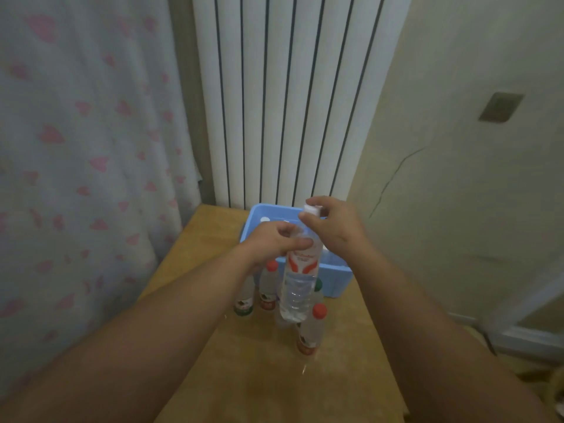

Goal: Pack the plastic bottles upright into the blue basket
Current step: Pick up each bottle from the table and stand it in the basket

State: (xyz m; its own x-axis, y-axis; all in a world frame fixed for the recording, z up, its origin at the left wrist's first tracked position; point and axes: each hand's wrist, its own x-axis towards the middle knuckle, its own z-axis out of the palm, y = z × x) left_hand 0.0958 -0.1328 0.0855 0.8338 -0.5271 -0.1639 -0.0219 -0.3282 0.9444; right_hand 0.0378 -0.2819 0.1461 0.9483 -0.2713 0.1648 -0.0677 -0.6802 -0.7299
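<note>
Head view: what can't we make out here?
- Inside of the blue basket: mostly hidden by the left hand, the right hand and the held bottle.
- Bottle count on the table: some stand behind the held bottle and left forearm.
- Label text on all bottles: blurred and too small.
- Held bottle's cap: partly covered by right fingers.

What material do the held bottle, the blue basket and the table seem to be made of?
Held bottle: clear, glossy plastic; the things behind it show through.
Blue basket: opaque plastic, smooth, evenly coloured walls.
Table: probably wood or laminate; yellowish, slightly shiny surface.
</note>
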